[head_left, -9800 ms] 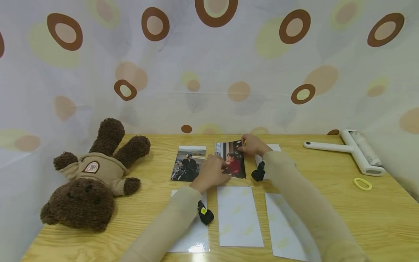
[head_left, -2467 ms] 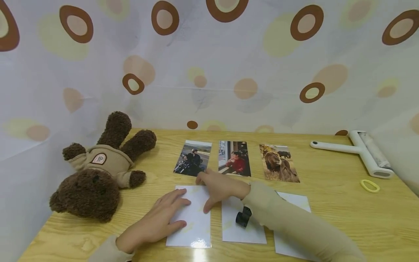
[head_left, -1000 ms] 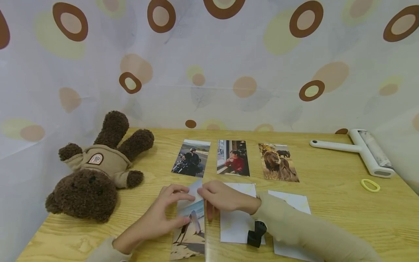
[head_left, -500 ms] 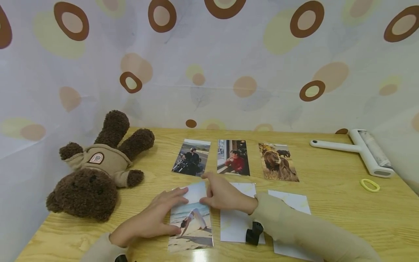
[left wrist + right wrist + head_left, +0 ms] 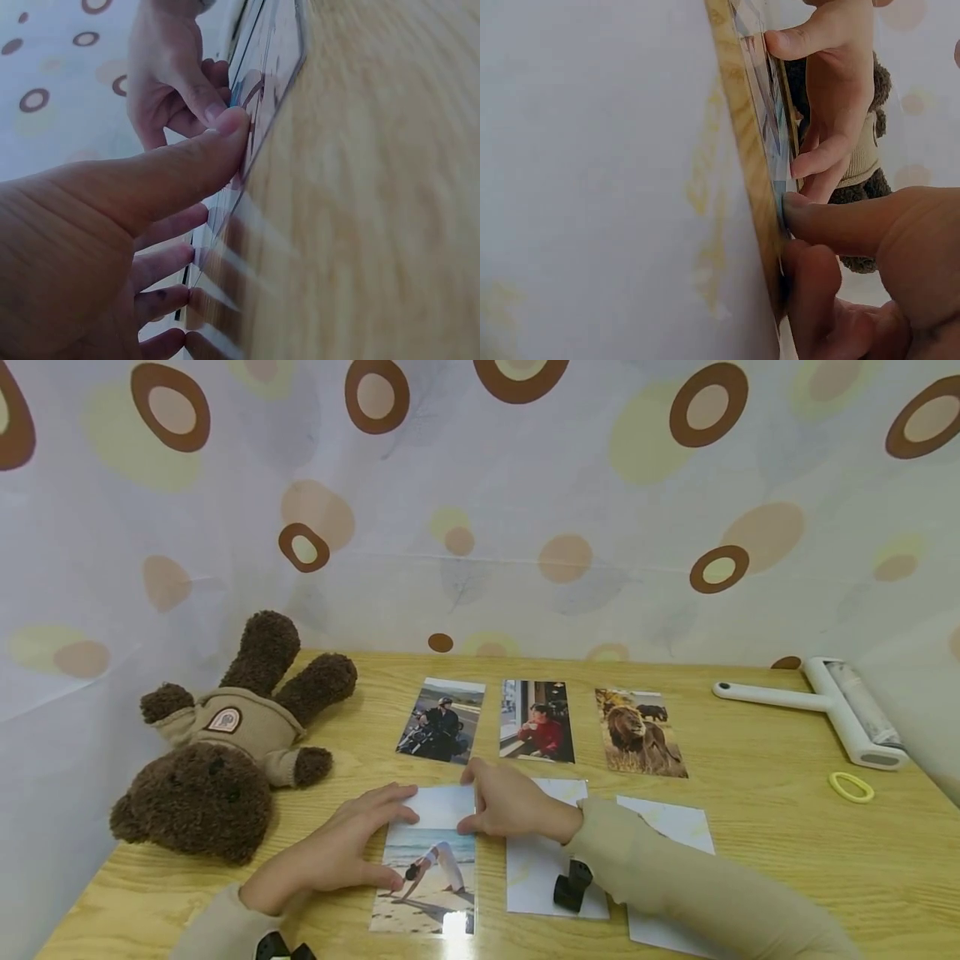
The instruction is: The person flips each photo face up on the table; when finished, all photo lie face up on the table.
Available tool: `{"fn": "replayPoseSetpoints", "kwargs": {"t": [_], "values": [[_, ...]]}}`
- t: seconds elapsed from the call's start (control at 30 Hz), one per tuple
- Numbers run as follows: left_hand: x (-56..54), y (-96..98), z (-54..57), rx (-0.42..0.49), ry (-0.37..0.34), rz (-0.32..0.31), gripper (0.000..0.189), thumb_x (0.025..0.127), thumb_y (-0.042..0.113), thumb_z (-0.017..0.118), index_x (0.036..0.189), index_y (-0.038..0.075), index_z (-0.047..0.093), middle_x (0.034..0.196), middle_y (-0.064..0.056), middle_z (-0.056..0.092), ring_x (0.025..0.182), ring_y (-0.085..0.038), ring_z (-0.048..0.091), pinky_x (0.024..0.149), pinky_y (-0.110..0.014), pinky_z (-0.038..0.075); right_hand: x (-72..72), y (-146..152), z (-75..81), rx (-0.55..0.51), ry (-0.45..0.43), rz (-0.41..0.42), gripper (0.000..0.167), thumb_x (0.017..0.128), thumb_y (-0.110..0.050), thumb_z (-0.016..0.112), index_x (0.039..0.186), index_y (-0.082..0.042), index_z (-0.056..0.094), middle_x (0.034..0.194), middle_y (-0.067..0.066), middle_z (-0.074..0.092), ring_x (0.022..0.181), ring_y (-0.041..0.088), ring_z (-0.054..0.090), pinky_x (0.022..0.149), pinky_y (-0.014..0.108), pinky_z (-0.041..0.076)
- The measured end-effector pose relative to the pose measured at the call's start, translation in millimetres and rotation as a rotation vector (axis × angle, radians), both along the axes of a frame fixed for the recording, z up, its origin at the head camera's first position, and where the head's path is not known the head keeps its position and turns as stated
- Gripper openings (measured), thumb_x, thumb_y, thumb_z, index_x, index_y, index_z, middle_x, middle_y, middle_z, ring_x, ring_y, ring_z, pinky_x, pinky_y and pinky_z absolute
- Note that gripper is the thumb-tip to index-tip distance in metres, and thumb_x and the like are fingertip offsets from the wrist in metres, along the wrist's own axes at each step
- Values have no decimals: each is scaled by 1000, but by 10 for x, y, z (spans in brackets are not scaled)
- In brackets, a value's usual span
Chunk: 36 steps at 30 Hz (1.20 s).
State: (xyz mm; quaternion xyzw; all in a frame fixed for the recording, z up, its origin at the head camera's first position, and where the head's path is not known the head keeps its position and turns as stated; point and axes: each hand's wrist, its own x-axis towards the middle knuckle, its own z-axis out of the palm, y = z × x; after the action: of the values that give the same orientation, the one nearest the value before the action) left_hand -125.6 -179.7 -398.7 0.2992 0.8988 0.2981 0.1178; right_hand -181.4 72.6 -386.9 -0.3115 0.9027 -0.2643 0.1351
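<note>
Now that it is turned face up, the beach photo lies at the front left of the wooden table, flat or nearly so. The left hand spreads its fingers apart along the photo's left side, fingertips touching. The right hand has its thumb and forefinger at the upper right corner; whether they pinch it cannot be told. The work appears to be turning pictures over and straightening them, and this one seems almost settled.

Half a second ago the photo sat askew; now it is squarer. Two and a half seconds ago a white back showed in this place. Behind it, the motorcyclist photo, red-sweater photo and lion photo stay face up. To the right, the middle white sheet and right white sheet remain blank side up, apparently still to be turned.
</note>
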Motion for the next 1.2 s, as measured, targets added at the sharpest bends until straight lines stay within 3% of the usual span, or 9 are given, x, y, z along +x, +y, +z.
{"fn": "replayPoseSetpoints", "kwargs": {"t": [0.27, 0.5, 0.67, 0.8, 1.0, 1.1, 1.2], "values": [[0, -6, 8, -4, 3, -18, 64, 75, 42, 78, 128, 12, 58, 154, -14, 33, 142, -42, 25, 107, -68, 23, 68, 3, -1, -17, 89, -66, 56, 76, -24, 83, 112, -2, 46, 59, -4, 49, 48, 8, 45, 44, 21, 33], [14, -1, 31, 8, 38, -28, 63, 87, 37, 69, 137, 5, 49, 154, -15, 33, 142, -41, 26, 109, -63, 26, 175, 184, 83, -120, 119, -31, 30, 85, -20, 73, 102, -6, 52, 60, -7, 49, 47, 3, 41, 45, 20, 34], [-19, 165, 25, 87, 19, -19, 52, 93, 28, 63, 137, 5, 47, 153, -12, 35, 142, -36, 29, 109, -60, 27, 172, 440, 140, -115, 110, 0, 17, 88, -19, 69, 95, -8, 59, 61, -8, 49, 50, 1, 40, 49, 19, 36], [-70, 403, 75, 87, 49, -67, 41, 93, 24, 63, 130, 9, 53, 152, -12, 36, 142, -35, 30, 108, -63, 26, 164, 692, 195, -124, 33, 13, 15, 90, -18, 68, 96, -7, 62, 62, -7, 49, 51, 1, 41, 51, 20, 38], [-185, 718, 216, 10, 62, -192, 41, 90, 23, 67, 128, 12, 55, 153, -10, 36, 142, -30, 31, 110, -58, 29, 185, 1016, 225, -158, -135, 127, 22, 92, -19, 65, 106, -2, 60, 68, -7, 52, 56, 0, 43, 55, 20, 41], [-218, 889, 229, -66, 88, -272, 43, 90, 26, 68, 128, 12, 55, 153, -9, 36, 141, -28, 32, 110, -53, 32, 230, 1143, 234, -147, -146, 125, 25, 92, -20, 65, 108, -3, 59, 71, -7, 52, 58, 0, 43, 56, 20, 41], [-246, 1050, 240, -112, 99, -307, 44, 90, 29, 68, 128, 12, 54, 153, -8, 36, 142, -27, 32, 111, -51, 31, 276, 1236, 228, -130, -100, 64, 27, 91, -20, 67, 110, -3, 57, 74, -5, 52, 60, 1, 43, 56, 20, 42]]}}
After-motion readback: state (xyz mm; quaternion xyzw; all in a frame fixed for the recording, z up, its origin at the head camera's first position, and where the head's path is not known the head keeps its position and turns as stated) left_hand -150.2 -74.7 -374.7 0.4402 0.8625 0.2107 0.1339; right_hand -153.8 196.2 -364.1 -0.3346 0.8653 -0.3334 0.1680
